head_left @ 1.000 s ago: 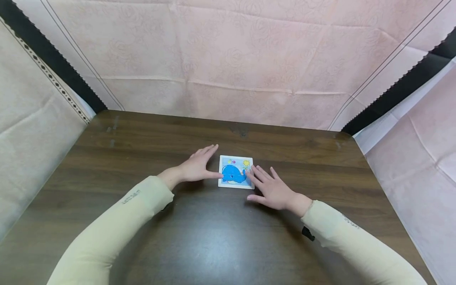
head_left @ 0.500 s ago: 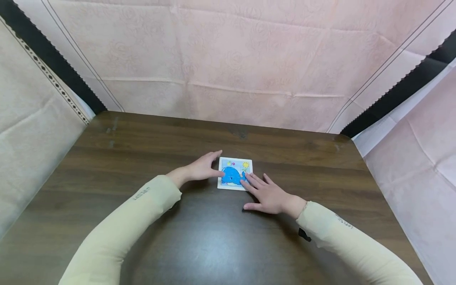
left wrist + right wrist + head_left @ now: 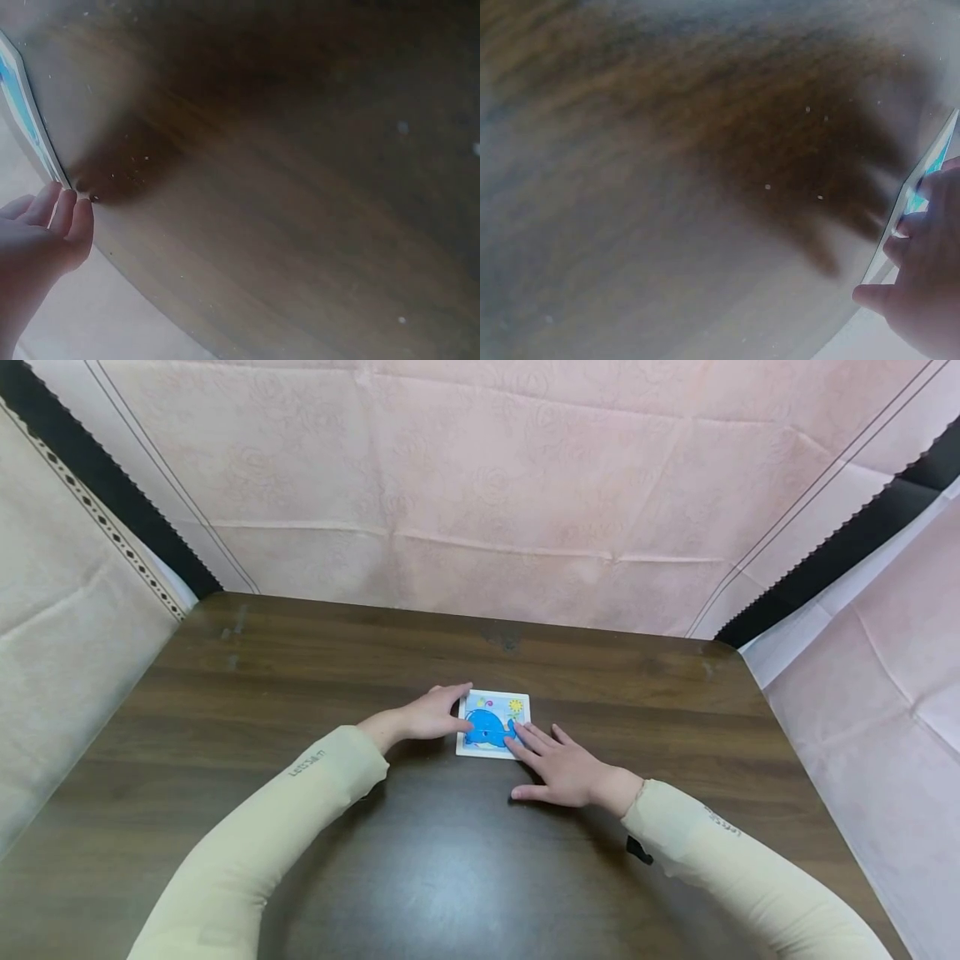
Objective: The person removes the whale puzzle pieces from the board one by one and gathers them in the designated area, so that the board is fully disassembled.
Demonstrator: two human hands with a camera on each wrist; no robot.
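A small square board [image 3: 489,739] with a white border lies flat on the table. Its picture shows a blue whale under a yellow sun; thin lines cross it, too small to read clearly. At its left edge is my left hand [image 3: 431,714], the thumb on the picture and the forefinger by the upper left corner, with a gap between them. In the left wrist view, fingers [image 3: 64,210] of that hand meet the board's edge. My right hand [image 3: 562,768] lies spread from the lower right, fingertips on the whale's tail side and thumb apart on the table.
The dark wood-grain table [image 3: 360,877] reaches out around both arms. Pale pink patterned cloth [image 3: 480,485] hangs behind its far edge and at both sides. Black strips [image 3: 825,560] run along the cloth's corners.
My left hand has moved right and slightly nearer, closing in on the board's left edge. The right hand has shifted a little left and down, its fingers further over the picture.
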